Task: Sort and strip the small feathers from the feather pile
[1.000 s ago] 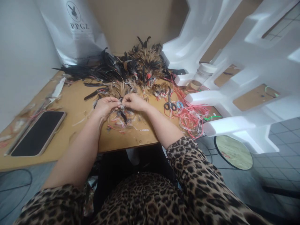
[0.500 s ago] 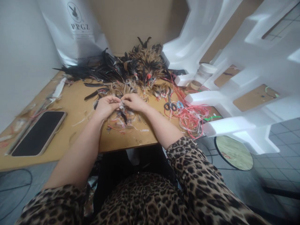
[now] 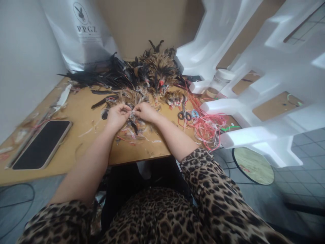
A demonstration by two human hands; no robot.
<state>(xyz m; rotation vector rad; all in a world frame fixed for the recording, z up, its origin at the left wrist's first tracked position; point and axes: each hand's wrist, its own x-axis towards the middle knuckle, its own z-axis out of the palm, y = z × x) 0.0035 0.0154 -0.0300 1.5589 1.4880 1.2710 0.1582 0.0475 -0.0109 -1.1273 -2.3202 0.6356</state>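
My left hand (image 3: 117, 117) and my right hand (image 3: 144, 112) meet over the table, fingertips pinched close together. Between them is a small feather bunch (image 3: 132, 118), with a pale tie or quill ends at the pinch; the fingers hide the exact detail. Dark tips of the bunch hang toward me. Just beyond the hands lie loose brown feathers (image 3: 138, 96). Farther back rises a large heap of brown and black feathers (image 3: 158, 62), with long black feathers (image 3: 101, 78) spread to its left.
Black-handled scissors (image 3: 184, 116) lie right of my hands, beside tangled pink and white strings (image 3: 207, 127). A phone (image 3: 43, 145) rests on the left of the table (image 3: 88, 152). White foam pieces (image 3: 243, 135) stand at the right. A white bag (image 3: 83, 40) is behind.
My left hand has shifted slightly right and its fingers have curled in more. My right hand has turned a little, its fingers still at the feather bunch.
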